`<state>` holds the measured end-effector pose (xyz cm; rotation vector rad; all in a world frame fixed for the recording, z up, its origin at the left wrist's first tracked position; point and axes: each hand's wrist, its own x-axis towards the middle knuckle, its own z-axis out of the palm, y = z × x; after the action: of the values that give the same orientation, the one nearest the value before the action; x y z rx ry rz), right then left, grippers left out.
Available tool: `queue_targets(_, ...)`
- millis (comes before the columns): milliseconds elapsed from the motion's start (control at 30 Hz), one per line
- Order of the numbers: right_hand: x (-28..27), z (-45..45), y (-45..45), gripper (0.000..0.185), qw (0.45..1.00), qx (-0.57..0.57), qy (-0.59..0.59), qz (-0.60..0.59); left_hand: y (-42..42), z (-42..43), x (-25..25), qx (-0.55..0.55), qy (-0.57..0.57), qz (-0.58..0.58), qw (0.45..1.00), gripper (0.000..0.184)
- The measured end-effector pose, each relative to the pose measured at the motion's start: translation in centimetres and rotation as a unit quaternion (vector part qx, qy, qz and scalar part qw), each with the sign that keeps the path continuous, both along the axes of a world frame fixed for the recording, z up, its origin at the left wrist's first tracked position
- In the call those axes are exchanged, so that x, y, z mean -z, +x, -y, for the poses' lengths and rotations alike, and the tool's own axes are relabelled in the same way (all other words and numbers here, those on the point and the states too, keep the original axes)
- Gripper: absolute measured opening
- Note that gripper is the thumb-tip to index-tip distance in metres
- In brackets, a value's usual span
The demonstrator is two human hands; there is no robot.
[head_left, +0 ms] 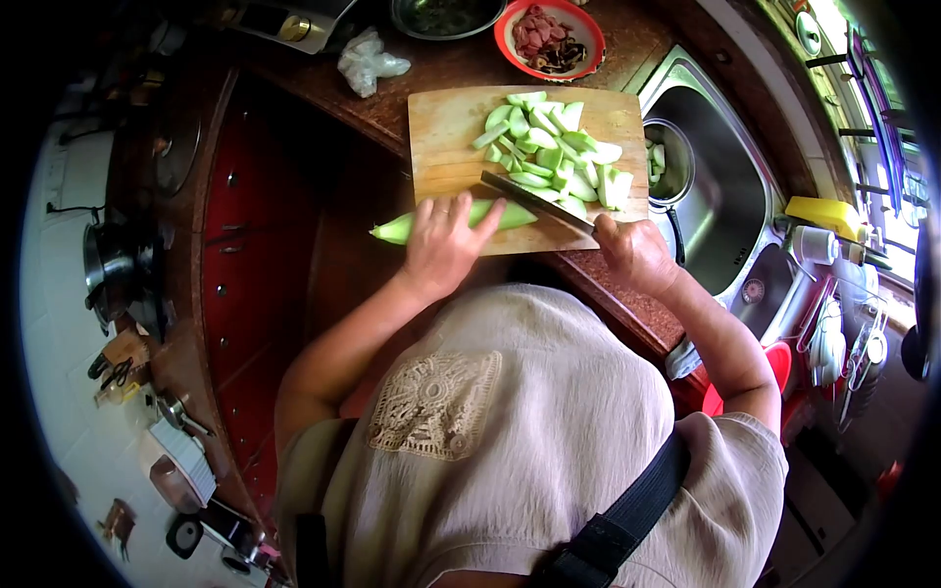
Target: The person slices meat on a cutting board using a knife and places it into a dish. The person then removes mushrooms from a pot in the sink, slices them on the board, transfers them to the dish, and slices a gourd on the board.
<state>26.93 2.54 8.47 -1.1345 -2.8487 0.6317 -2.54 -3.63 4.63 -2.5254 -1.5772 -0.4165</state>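
Observation:
A long pale green vegetable (394,229) lies along the near edge of the wooden cutting board (446,137). My left hand (445,240) presses on it from above, fingers wrapped round it. In my right hand (632,253) is the handle of a knife (539,204), whose dark blade slants up and left across the board, beside the vegetable's right end. Beyond the blade, several cut green pieces (549,147) are heaped on the board's right half.
A red-rimmed bowl (550,39) of sliced meat and dark pieces stands behind the board. A plastic bag (371,63) and a metal bowl (449,16) are at the back. On the right, a sink (720,186) holds a pot (670,162) with green pieces inside.

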Motion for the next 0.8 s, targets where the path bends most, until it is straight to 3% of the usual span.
queue_targets(200, -1.6, -0.3, 0.6, 0.010, 0.999, 0.038, 0.007, 0.011, 1.6, -0.4, 0.5, -0.050, 0.068, -0.015, 0.996, 0.045)
queue_targets(500, -3.8, 0.5, 1.4, 0.011, 0.999, 0.023, -0.028, 0.035, 2.1, 1.4, 1.0, -0.060, 0.050, -0.019, 0.997, 0.046)
queue_targets(700, -0.7, 1.0, -0.7, 0.008, 0.999, 0.024, -0.027, 0.025, 1.8, 1.2, 0.5, -0.051, 0.024, 0.014, 0.998, 0.047)
queue_targets(800, 0.8, 1.1, -0.8, 0.008, 0.998, 0.040, -0.021, 0.047, 1.3, 1.0, 0.1, -0.102, -0.039, 0.003, 0.994, 0.053)
